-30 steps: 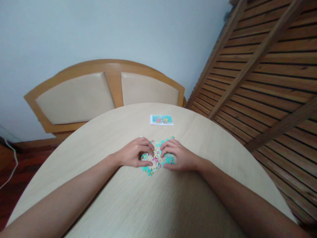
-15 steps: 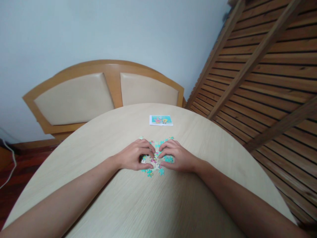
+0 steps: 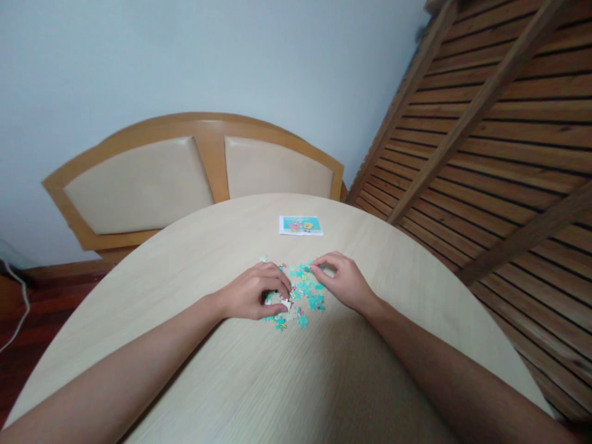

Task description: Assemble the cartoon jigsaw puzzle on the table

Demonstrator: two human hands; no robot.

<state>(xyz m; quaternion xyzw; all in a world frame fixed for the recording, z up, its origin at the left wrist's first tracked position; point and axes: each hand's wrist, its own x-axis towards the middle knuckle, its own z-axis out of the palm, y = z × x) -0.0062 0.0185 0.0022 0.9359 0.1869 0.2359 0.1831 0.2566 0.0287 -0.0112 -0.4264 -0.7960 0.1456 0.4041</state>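
Several small jigsaw puzzle pieces (image 3: 316,301), mostly turquoise with some white, yellow and pink ones, lie loosely spread on the table. On their left side, my left hand (image 3: 259,290) curls over the pile, and a whitish puzzle piece (image 3: 287,304) sits between its thumb and fingers. My right hand (image 3: 345,280) is at the upper right edge of the pile. Its thumb and index fingertips are pinched together on what looks like a turquoise puzzle piece (image 3: 309,268), partly hidden by the fingers.
A picture card (image 3: 301,226) with a pink and a yellow cartoon figure lies beyond the pieces on the round wooden table (image 3: 222,382). Behind stands a bench back (image 3: 139,185) with cream panels. Wooden slats (image 3: 490,160) rise at the right, and a white cable (image 3: 25,302) hangs at the left.
My right hand has moved up and right from the middle of the pile, and its fingers have closed into a pinch. The left hand stays almost in place, with a whitish piece now showing at its fingertips.
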